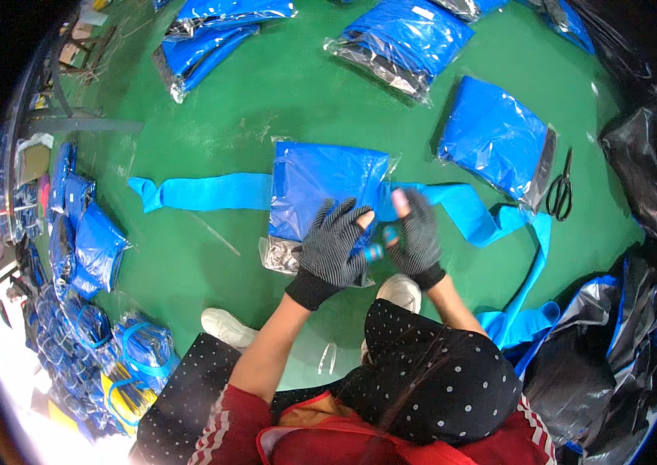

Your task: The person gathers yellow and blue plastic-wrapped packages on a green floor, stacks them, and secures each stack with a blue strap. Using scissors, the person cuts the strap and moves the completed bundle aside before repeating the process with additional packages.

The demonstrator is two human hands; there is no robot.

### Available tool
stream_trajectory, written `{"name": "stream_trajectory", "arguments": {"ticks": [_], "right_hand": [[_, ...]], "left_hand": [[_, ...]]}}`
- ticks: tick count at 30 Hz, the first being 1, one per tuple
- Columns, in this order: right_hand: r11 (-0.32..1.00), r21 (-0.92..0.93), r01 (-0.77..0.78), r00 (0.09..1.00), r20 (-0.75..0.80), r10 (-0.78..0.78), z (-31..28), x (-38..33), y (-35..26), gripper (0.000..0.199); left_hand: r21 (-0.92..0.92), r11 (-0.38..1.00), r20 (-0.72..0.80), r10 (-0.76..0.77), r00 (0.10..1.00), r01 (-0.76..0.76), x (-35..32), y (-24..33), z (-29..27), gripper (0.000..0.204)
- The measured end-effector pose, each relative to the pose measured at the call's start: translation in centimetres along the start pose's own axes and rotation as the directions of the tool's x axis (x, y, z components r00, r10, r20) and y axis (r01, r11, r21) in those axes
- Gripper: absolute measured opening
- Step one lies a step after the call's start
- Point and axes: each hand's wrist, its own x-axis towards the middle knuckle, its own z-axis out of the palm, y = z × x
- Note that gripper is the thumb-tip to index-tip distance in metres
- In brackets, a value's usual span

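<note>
On the green floor in front of me lies a folded blue item in a clear plastic bag (325, 174), with a grey part at its near edge. A light blue fabric strip (216, 191) runs beneath it and comes out on both sides. My left hand (334, 246), in a striped grey glove with bare fingertips, lies over the bag's near right part, fingers stretched. Just right of the bag, my right hand (415, 236), gloved alike, is held over the strip with fingers apart and nothing visible in it. Both thumbs have blue wrapping.
Black scissors (560, 194) lie at right beside another bagged blue bundle (495, 138). More bagged bundles (406, 39) lie at the far side. Tied stacks (142, 349) stand at left. Black plastic sheeting (576, 372) piles up at right. My white shoes (229, 327) are close by.
</note>
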Motion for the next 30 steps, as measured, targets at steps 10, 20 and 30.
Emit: {"name": "stream_trajectory", "arguments": {"ticks": [10, 20, 30], "right_hand": [[0.208, 0.792, -0.574, 0.432, 0.077, 0.898, -3.6, -7.0, 13.8, 0.029], [-0.367, 0.922, 0.122, 0.382, 0.298, 0.875, -2.6, 0.8, 19.9, 0.047], [-0.673, 0.556, 0.489, 0.454, 0.497, 0.74, -6.3, -1.1, 20.1, 0.059]], "left_hand": [[0.218, 0.966, -0.102, -0.117, 0.988, 0.137, -3.9, -5.6, 1.2, 0.076], [0.095, 0.772, -0.172, -0.609, 0.775, 0.628, -8.3, -30.1, -4.5, 0.028], [0.459, 0.517, -0.575, -0.448, 0.685, 0.723, -10.3, -34.9, -10.0, 0.046]]}}
